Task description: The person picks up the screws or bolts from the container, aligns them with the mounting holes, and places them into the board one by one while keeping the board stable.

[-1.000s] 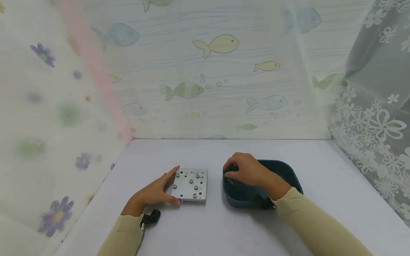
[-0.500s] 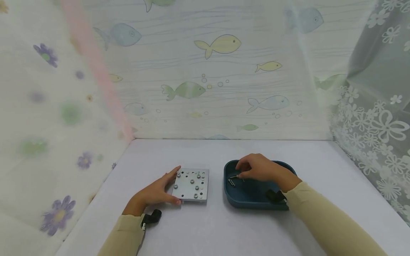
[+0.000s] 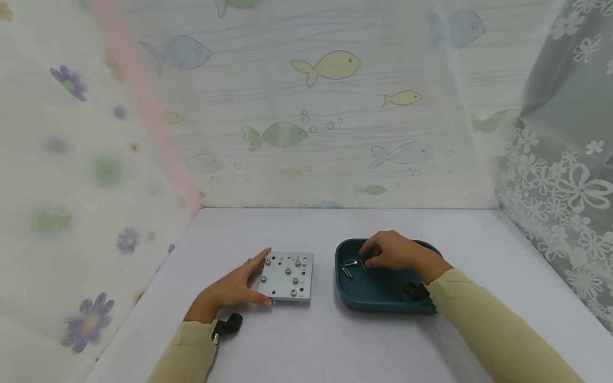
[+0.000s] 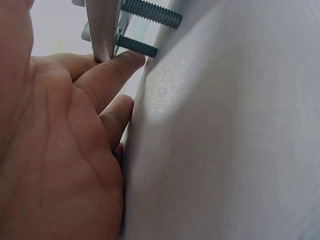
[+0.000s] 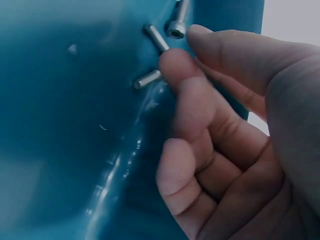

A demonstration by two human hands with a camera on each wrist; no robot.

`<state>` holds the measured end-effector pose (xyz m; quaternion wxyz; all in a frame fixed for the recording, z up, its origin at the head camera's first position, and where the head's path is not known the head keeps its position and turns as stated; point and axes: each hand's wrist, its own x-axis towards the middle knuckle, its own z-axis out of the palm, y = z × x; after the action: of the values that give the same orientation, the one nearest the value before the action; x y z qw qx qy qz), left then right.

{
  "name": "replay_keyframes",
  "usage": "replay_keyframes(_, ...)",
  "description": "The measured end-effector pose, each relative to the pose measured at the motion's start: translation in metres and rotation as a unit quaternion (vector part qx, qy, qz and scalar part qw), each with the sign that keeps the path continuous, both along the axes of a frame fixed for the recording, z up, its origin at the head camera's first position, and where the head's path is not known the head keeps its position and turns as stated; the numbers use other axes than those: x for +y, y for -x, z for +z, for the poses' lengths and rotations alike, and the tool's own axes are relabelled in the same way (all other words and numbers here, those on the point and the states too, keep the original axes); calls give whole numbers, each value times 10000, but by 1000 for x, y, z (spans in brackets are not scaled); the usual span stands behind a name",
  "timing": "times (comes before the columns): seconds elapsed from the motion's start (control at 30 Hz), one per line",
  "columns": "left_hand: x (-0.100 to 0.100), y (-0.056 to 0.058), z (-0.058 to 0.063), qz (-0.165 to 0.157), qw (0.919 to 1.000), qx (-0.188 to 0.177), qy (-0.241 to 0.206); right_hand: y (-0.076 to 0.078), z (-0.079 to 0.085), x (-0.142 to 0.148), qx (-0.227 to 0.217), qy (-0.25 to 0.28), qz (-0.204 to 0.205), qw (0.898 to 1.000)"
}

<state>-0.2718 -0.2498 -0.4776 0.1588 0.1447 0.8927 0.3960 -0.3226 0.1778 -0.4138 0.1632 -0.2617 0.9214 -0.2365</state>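
A silvery square metal plate (image 3: 282, 276) with holes bears several socket-head screws (image 3: 288, 271). Threaded screw ends (image 4: 150, 12) stick out below it in the left wrist view. My left hand (image 3: 234, 290) grips the plate's left side, thumb at the near corner and index finger at the far one. Inside a dark blue tray (image 3: 373, 307) lie loose screws (image 3: 351, 263). My right hand (image 3: 395, 252) hovers low over them with bent fingers, thumb and index finger apart. The right wrist view shows a socket-head screw (image 5: 176, 29) beside the thumb; the index fingertip overlaps another shank (image 5: 156, 37).
White cloth covers the table (image 3: 287, 346). A fish-print curtain (image 3: 325, 159) hangs behind, with a flowered sheet (image 3: 72, 213) at left and a lace-patterned one (image 3: 565, 186) at right. Small black cameras (image 3: 229, 323) sit at the wrists.
My right hand has moved rightward inside the tray, from its left rim toward the middle, and the loose screws now show. The left hand stays at the plate.
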Motion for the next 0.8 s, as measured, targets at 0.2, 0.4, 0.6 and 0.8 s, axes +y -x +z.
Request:
replay_keyframes(0.2,0,0,2,17,10000,-17,21,5,-7,-4,-144,56,175,9997)
replay_keyframes(0.4,1,-1,4,35,10000,-45,-17,9,-13,-11,-168,18,241,9996)
replay_keyframes(0.6,3,-1,3,36,9999,-101,-13,8,-16,-15,22,-177,87,9998)
replay_keyframes(0.8,1,-1,1,80,9999,-87,25,6,-16,-20,220,-453,-18,9987)
